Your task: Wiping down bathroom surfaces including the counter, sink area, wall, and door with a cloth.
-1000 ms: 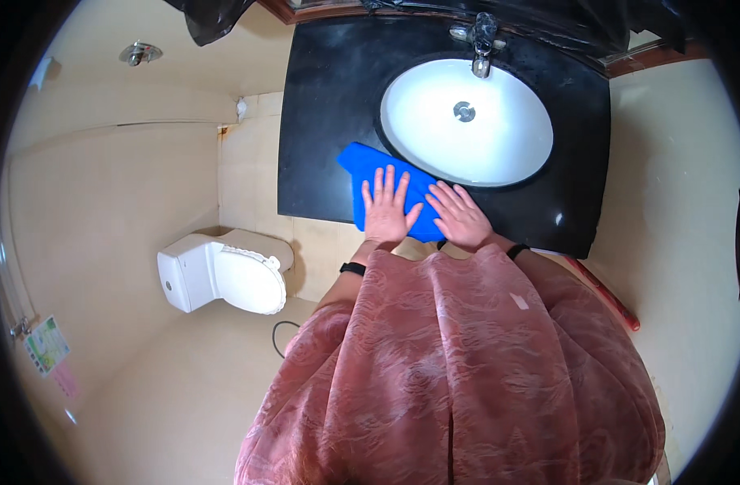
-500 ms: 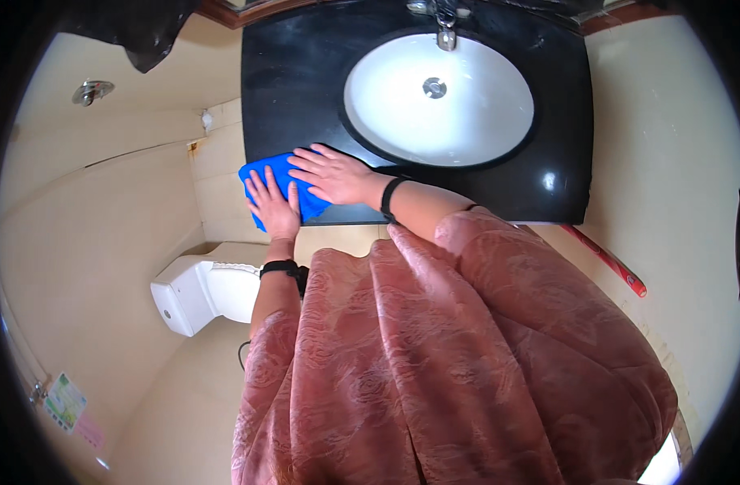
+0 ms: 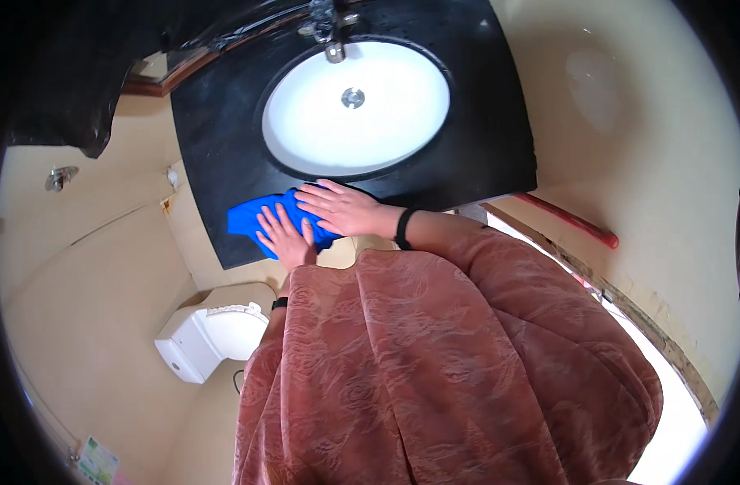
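Left hand [image 3: 286,242]: fingers spread flat on the rumpled blue cloth [image 3: 250,217], nothing clenched. Right hand [image 3: 342,212]: palm down, fingers straight, also on the cloth, no grip. Cloth sits at front edge of smooth black counter [image 3: 485,121], near glossy white oval sink [image 3: 329,144].

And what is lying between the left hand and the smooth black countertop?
In the head view, a blue fabric cloth lies between the left hand and the black countertop.
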Demonstrator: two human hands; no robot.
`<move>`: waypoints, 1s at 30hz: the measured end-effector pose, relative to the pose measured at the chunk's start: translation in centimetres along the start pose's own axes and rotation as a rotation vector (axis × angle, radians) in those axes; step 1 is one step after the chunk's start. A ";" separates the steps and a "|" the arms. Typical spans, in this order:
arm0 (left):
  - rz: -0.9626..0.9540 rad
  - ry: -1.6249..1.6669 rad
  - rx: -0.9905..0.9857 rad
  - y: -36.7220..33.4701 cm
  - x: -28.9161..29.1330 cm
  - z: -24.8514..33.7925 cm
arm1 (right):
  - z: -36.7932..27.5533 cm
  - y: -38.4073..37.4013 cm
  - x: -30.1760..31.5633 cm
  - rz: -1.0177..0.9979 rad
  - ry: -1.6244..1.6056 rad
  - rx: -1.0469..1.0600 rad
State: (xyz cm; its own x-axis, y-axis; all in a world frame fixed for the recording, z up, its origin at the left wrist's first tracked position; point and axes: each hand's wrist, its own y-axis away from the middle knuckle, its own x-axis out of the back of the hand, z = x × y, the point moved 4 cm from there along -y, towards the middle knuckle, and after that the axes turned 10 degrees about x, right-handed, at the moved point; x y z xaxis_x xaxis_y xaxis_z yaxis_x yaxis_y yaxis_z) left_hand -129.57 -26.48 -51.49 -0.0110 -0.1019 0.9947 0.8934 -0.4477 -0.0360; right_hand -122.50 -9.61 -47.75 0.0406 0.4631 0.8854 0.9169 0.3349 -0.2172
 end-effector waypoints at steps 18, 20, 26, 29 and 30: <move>-0.290 0.427 -0.743 6.1 -1.2 36.3 | 4.7 29.7 11.8 0.289 0.337 -0.887; -0.305 0.334 -0.811 6.0 -1.9 38.9 | 4.9 30.8 11.4 0.559 0.076 -1.139; -0.447 0.492 -0.896 3.5 -1.2 38.5 | 5.5 29.5 9.9 0.630 0.034 -1.126; -0.417 0.474 -0.831 2.1 0.7 33.7 | 7.2 28.2 9.8 0.409 0.094 -1.218; -0.373 0.438 -0.806 1.7 1.1 31.4 | 7.8 27.8 10.0 0.413 0.094 -1.211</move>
State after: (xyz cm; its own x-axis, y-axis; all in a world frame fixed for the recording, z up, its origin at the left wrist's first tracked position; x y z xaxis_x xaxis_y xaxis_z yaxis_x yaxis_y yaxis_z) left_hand -113.97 0.48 -47.45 -0.5399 -0.0779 0.8381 0.2279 -0.9721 0.0564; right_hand -99.70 10.79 -48.14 0.3890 0.2775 0.8784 0.6022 -0.7982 -0.0145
